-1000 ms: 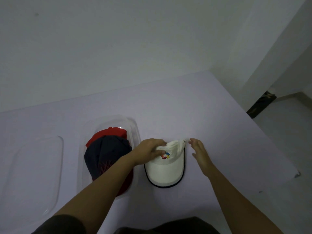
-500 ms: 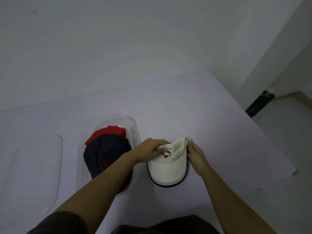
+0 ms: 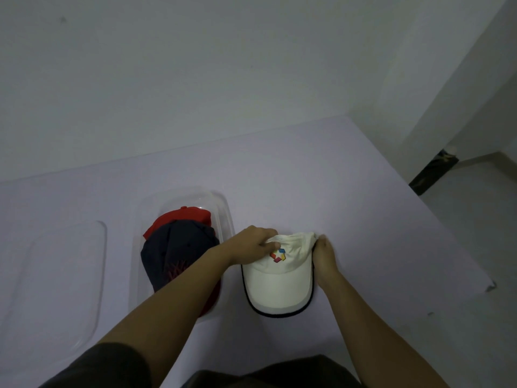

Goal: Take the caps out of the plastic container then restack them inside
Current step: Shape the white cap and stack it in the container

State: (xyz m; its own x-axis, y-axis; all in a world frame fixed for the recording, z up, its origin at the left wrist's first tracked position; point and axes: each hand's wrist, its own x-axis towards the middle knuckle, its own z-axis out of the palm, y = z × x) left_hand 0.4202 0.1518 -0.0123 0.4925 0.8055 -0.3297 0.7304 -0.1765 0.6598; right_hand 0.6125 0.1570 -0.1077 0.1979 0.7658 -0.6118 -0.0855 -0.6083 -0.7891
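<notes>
A white cap (image 3: 279,281) with a dark-edged brim and a coloured logo lies on the table, brim toward me. My left hand (image 3: 251,246) grips the left side of its crown, thumb by the logo. My right hand (image 3: 324,254) pinches the crown's right side. Left of the cap stands the clear plastic container (image 3: 223,214). It holds a navy cap (image 3: 176,253) on top of a red cap (image 3: 181,217); my left forearm crosses over its near end.
The clear lid (image 3: 70,275) lies flat at the left of the white table (image 3: 363,219). The table's right edge drops off to the floor, and a wall rises close behind.
My right hand moved left from beside the cap and took hold of the crown's right side. My left hand stayed on the crown.
</notes>
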